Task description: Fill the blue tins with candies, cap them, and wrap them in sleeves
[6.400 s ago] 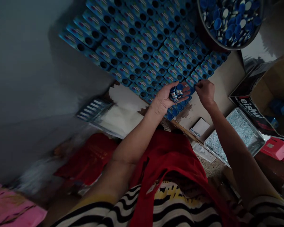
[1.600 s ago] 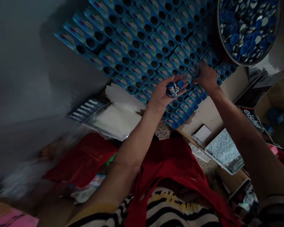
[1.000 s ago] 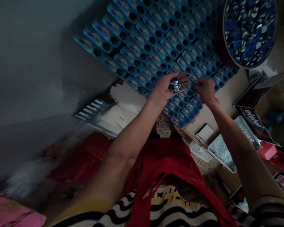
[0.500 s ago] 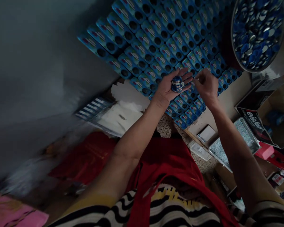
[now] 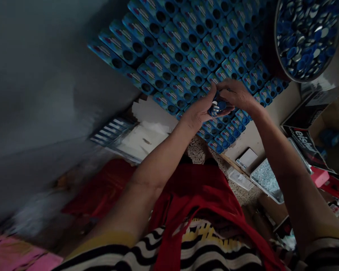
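My left hand is cupped palm up, with a small heap of round blue and silver caps in it. Bent over that palm from the right is my right hand, its fingers curled together at the heap. The fingertips are partly hidden, so what they pinch cannot be made out. Beneath both hands lie rows of blue printed packs, each with a round hole at one end. Along the near right edge, several packs have a blue disc in the hole instead of a dark opening.
A large round bowl full of blue and silver caps stands at upper right. Below it are an open cardboard box, a metal tray of small pale pieces and a small white device. A grey wall rises on the left.
My right hand has moved left, from beside the left fingertips to over the left palm. The left fingers have curled up more around the caps. The view has shifted slightly.
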`<state>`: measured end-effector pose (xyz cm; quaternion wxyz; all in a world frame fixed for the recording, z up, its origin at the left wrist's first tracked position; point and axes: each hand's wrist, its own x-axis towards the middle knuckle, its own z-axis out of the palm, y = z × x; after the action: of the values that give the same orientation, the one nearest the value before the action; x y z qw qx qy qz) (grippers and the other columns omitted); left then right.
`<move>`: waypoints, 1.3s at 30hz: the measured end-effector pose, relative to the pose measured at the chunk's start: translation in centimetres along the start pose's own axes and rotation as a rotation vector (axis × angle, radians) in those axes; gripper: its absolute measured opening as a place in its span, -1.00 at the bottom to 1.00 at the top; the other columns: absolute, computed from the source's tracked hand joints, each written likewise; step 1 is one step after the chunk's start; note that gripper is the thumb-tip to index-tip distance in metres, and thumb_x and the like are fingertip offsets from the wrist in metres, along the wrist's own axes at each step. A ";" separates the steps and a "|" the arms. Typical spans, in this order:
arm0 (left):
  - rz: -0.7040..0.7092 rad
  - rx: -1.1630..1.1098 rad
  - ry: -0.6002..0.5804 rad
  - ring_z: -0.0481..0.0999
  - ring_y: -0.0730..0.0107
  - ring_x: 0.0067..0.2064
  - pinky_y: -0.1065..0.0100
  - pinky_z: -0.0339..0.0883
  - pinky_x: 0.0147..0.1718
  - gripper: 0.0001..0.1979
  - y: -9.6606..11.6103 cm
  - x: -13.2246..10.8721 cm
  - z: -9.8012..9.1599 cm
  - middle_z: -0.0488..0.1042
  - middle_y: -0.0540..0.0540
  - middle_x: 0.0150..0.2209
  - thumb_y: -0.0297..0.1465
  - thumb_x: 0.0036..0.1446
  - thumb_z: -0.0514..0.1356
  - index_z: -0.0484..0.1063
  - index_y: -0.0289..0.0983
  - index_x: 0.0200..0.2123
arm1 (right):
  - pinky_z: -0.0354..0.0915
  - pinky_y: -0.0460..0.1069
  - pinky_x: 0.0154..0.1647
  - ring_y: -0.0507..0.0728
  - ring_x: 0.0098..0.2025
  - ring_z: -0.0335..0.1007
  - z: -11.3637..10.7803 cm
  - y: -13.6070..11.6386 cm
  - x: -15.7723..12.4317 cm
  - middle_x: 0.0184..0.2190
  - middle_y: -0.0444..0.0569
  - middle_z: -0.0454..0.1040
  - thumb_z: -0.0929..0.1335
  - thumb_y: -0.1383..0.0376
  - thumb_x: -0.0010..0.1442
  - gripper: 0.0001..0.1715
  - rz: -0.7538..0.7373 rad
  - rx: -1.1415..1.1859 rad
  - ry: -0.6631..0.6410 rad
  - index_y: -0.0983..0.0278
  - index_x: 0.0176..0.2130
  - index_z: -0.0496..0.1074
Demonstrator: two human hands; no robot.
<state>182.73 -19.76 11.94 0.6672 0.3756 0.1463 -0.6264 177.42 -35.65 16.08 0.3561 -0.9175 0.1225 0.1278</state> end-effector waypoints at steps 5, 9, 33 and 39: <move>-0.040 0.058 -0.036 0.74 -0.10 0.13 -0.05 0.66 0.15 -0.34 -0.3 0.6 0.2 0.74 -0.23 -0.16 0.24 0.42 0.11 0.66 -0.21 0.00 | 0.35 0.02 -0.27 0.04 -0.47 0.25 0.2 -1.1 0.4 -0.60 -0.20 0.33 0.36 0.35 0.31 -0.77 0.157 0.377 -0.185 0.20 -0.40 0.53; -0.054 0.124 -0.074 0.74 -0.20 0.10 -0.14 0.64 0.16 -0.25 -0.5 0.0 0.1 0.73 -0.33 -0.23 0.28 0.39 0.09 0.66 -0.30 -0.14 | 0.43 0.01 -0.23 0.05 -0.43 0.41 0.2 -1.2 0.0 -0.51 -0.16 0.52 0.48 0.33 0.26 -0.94 0.253 0.394 0.039 0.26 -0.28 0.63; -0.055 -0.075 -0.034 0.70 0.02 0.20 -0.02 0.54 0.29 -0.48 1.2 -2.5 -2.9 0.75 -0.23 -0.01 0.07 0.46 0.20 0.62 -0.25 0.09 | 0.48 0.21 0.05 0.34 -0.07 0.58 2.7 -0.5 -4.4 -0.24 0.02 0.63 0.49 0.13 0.33 -0.84 0.360 -0.198 0.277 0.14 -0.14 0.62; -0.076 -0.108 0.049 0.76 0.09 0.06 -0.01 0.63 0.19 -0.62 0.8 -1.6 -2.6 0.75 -0.10 -0.12 0.01 0.44 0.25 0.61 -0.18 -0.04 | 0.48 0.09 0.07 0.21 -0.05 0.57 3.5 -3.3 -2.8 -0.12 -0.04 0.63 0.44 0.31 0.34 -0.82 0.084 -0.070 0.175 0.11 -0.18 0.71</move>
<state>183.92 -16.87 11.46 0.6583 0.3486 0.2102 -0.6332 175.33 -30.51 16.59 0.3061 -0.9311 0.1868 0.0662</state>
